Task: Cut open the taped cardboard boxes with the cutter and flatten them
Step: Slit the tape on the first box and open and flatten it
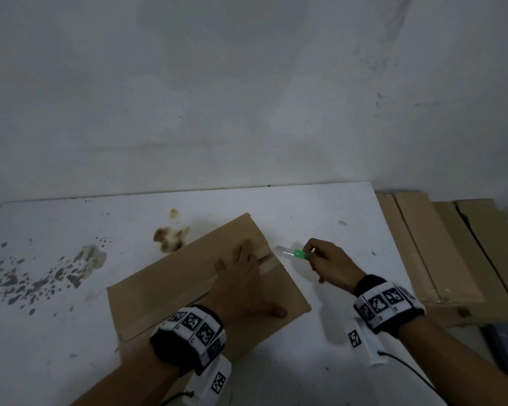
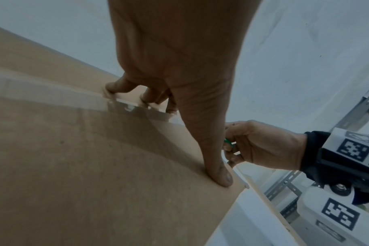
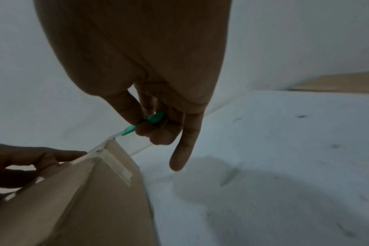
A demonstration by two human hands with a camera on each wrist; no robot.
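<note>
A brown cardboard box [image 1: 170,285] lies at a slant on the white table [image 1: 56,332], with a tape strip along its top seam [image 2: 53,98] and over its right end [image 3: 116,166]. My left hand [image 1: 247,276] presses flat on the box top, fingers spread beside the seam near the right end [image 2: 154,93]. My right hand [image 1: 329,265] pinches a small green cutter [image 1: 298,254] just off the box's right end. In the right wrist view the cutter [image 3: 145,123] has its blade tip at the taped corner. The little finger [image 3: 183,149] points down.
Other cardboard boxes [image 1: 452,253] lie stacked past the table's right edge. Brown and grey stains [image 1: 170,238] mark the table left of and behind the box. A white wall [image 1: 247,83] runs along the table's far edge. Metal shelving [image 2: 348,116] shows in the left wrist view.
</note>
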